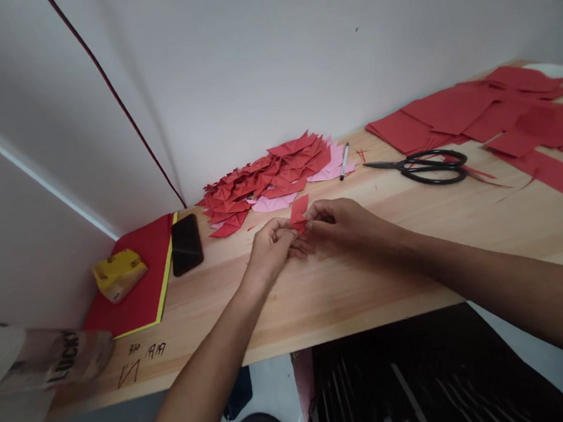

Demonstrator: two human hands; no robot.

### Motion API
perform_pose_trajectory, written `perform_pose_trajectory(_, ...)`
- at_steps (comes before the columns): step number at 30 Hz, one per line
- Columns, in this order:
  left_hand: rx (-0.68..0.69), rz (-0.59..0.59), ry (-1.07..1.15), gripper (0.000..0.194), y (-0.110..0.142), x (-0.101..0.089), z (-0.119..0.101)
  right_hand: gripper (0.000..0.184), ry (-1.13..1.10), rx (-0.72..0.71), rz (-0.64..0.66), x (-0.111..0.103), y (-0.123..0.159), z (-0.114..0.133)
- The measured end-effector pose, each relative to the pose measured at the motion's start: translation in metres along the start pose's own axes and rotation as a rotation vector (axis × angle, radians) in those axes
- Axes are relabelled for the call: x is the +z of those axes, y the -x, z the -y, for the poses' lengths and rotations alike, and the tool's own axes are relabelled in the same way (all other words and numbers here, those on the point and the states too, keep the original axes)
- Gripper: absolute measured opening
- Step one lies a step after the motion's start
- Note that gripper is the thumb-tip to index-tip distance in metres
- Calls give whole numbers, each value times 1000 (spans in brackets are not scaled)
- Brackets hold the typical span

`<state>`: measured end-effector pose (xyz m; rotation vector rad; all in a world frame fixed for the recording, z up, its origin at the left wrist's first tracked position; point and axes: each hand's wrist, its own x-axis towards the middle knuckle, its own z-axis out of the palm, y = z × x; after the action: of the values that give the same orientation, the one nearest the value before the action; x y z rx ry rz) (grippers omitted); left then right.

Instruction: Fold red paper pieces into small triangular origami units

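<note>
Left hand (271,242) and right hand (337,220) meet over the wooden table (292,310), both pinching one small folded piece of red paper (299,209) between their fingertips. Just beyond the left hand lies a heap of folded red and pink paper (270,175), with a black phone (186,244) off to that hand's left. Past the right hand lie a pen (344,161) and black-handled scissors (410,165), with loose red sheets (452,109) farther to its right.

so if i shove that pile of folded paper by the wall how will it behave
The pile would probably scatter, since its pieces overlap with no visible binding. It's likely light for its bulk: thin paper, like the held piece. Its sharp points look apt to bend or snag on each other.
</note>
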<state>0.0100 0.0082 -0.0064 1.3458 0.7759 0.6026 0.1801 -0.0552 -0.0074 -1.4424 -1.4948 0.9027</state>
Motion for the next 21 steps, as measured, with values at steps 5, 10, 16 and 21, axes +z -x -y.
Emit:
perform_pose_trajectory(5,5,0,-143,23,2,3,-1,11,97,-27,-34,5,1,4)
perform_pose_trajectory(10,8,-1,-137,18,1,2,0,8,109,-18,-46,8,2,8)
perform_pose_trajectory(16,76,-57,-188,12,3,5,1,7,87,-36,-55,10,2,4)
perform_pose_trajectory(21,91,-42,-139,5,3,5,1,7,27,-60,-32,9,0,0)
